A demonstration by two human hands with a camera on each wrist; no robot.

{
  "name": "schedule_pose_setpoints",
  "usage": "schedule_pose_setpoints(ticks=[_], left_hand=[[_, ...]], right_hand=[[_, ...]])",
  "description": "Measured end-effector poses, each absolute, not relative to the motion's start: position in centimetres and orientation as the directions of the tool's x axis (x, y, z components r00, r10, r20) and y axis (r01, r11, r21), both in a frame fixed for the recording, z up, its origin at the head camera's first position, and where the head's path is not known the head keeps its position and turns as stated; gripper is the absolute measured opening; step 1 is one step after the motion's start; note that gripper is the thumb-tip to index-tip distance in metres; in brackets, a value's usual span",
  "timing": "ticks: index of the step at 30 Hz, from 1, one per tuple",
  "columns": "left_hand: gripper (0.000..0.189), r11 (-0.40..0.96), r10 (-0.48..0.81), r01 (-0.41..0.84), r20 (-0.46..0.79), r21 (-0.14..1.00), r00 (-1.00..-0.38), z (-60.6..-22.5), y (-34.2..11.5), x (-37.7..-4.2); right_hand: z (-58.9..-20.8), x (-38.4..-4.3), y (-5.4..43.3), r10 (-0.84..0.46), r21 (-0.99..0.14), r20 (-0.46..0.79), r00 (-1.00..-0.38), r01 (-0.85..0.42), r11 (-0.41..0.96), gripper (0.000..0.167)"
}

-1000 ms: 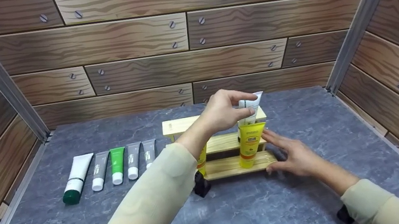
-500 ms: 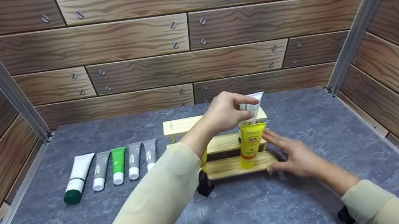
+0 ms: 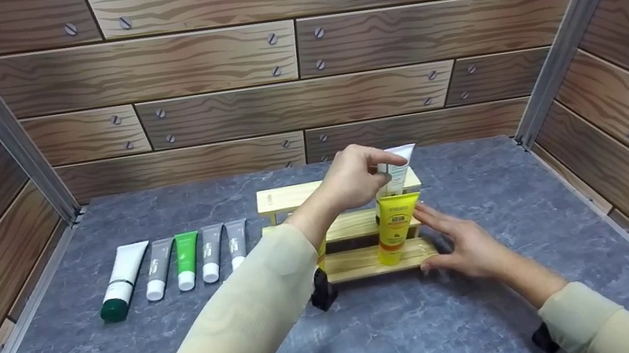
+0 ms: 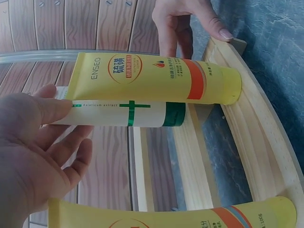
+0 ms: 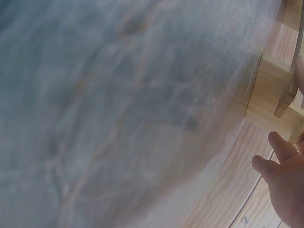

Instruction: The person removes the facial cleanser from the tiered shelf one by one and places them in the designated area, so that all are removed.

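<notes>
My left hand point(image 3: 351, 179) pinches the top of a white tube point(image 3: 398, 176) between thumb and fingers. This tube stands upright, green cap point(image 4: 175, 114) down, on the middle step of a wooden tiered rack point(image 3: 351, 226). In front of it a yellow tube point(image 3: 397, 229) stands on the lowest step, overlapping it in the head view. A second yellow tube point(image 4: 171, 219) stands at the rack's left, mostly behind my left forearm in the head view. My right hand point(image 3: 467, 249) holds the rack's right end, thumb at the front corner, fingers along the side.
On the grey marbled table point(image 3: 390, 336), left of the rack, lie a white tube with a dark green cap point(image 3: 124, 280), a green tube point(image 3: 187, 260) and several grey tubes point(image 3: 212, 254). Wood-patterned walls point(image 3: 305, 105) enclose the back and sides.
The left hand's fingers shift slightly at the white tube's top. The right hand stays at the rack's end, and the tubes keep their places.
</notes>
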State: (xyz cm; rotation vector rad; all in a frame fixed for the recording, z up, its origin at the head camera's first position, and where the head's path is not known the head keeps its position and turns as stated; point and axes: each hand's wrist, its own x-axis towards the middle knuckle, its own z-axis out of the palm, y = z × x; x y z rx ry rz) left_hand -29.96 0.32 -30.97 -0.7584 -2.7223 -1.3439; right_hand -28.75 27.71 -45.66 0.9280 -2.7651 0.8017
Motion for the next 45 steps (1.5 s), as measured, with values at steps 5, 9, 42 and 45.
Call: schedule_pose_setpoints(ticks=[5,9,42,45], left_hand=[[0.038,0.501,0.414,0.440,0.240,0.745,-0.878,-31.1,0.1,-30.0],[0.038,0.494,0.401,0.433,0.244,0.754,-0.883,-31.0,0.0,-29.9],[0.030,0.284,0.217,0.494,0.446,0.822,-0.868,-26.7,-7.2,-27.0],[0.029,0.248,0.180,0.515,0.483,0.821,-0.857,-26.6,-8.4,-26.7]], right_hand=[[-45.4,-28.8,27.7,-0.523,-0.464,0.236,-0.819,-0.568,0.680,0.104],[-45.4,-28.7,27.7,-0.520,-0.465,0.229,-0.823,-0.562,0.684,0.105],[-45.6,-28.8,27.6,-0.522,-0.442,0.247,-0.817,-0.574,0.689,0.102],[-45.6,-28.7,27.7,-0.521,-0.437,0.255,-0.815,-0.577,0.689,0.101]])
